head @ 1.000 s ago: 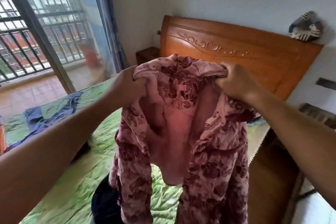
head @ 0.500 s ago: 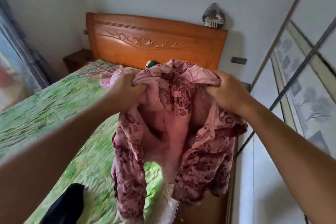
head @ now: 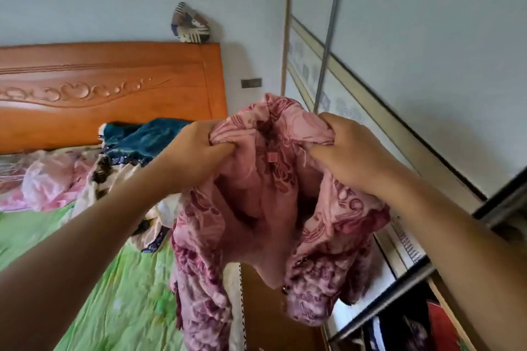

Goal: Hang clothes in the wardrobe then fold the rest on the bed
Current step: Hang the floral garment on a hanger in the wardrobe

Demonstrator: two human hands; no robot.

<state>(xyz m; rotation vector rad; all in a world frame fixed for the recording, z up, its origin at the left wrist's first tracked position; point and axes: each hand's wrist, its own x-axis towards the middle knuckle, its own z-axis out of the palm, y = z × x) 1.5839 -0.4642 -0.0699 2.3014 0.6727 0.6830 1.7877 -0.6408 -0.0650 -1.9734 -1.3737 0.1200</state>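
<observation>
Jacket, likely collar, between curled fingers

Bed: fills the lower left of the frame, spread with a crumpled bright green cover.
Headboard: orange carved wood, upper left.
Near the headboard: a teal garment heaped on the bed.
Left edge: a pink garment, crumpled.
Between them: a cream patterned cloth, touching both.

I count one left hand, one right hand, one pink jacket. One bed at 8 o'clock, one wardrobe at 2.
</observation>
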